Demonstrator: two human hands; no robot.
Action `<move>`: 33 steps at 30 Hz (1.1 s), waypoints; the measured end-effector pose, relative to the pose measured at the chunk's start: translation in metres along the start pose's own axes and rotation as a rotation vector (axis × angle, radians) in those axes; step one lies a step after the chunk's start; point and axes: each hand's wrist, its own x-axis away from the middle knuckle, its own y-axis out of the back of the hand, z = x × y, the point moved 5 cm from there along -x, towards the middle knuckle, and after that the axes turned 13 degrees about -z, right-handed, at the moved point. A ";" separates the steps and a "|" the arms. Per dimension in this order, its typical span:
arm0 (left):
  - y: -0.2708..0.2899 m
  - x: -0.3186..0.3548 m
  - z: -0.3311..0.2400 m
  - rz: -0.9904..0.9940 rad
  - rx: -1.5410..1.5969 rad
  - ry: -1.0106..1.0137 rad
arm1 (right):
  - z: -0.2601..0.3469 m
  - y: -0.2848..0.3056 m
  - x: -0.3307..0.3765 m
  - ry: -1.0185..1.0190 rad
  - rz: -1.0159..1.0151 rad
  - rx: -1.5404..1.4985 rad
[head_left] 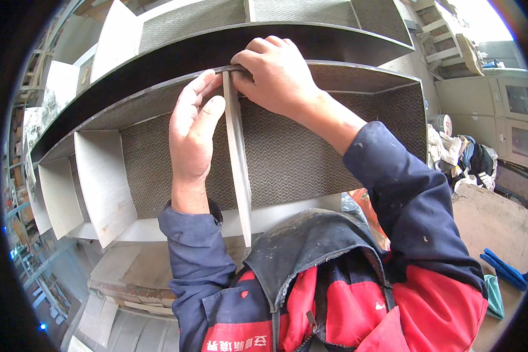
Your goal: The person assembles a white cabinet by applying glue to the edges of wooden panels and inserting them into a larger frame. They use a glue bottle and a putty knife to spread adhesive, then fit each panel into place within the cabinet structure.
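My right hand (276, 73) is closed at the upper end of a pale upright divider (238, 152). Its curled fingers pinch a small dark piece (240, 69) against the dark-edged long side of an open cabinet frame; what that piece is, I cannot make out. Just left of the divider is my left hand (193, 129), fingers stretched upward and thumb apart. Its fingertips rest at the same long edge, and it holds nothing that I can see. Behind the divider lies the cabinet's patterned grey-brown back panel (311, 141).
More pale dividers (102, 182) stand in the cabinet's left part. A second similar frame (188, 23) lies beyond a black board side (346, 44). Crumpled cloths (472, 155) lie at the right, near pale metal cabinets (481, 100). A blue brush-like thing (504, 270) sits at lower right.
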 end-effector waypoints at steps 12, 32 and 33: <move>0.000 0.000 0.002 -0.015 -0.014 -0.028 | 0.000 0.003 -0.001 -0.015 -0.011 -0.066; -0.003 0.000 0.010 -0.170 -0.204 -0.143 | -0.006 0.003 -0.014 -0.189 0.115 -0.274; -0.004 0.001 0.009 -0.169 -0.195 -0.130 | -0.007 0.003 -0.014 -0.201 0.138 -0.280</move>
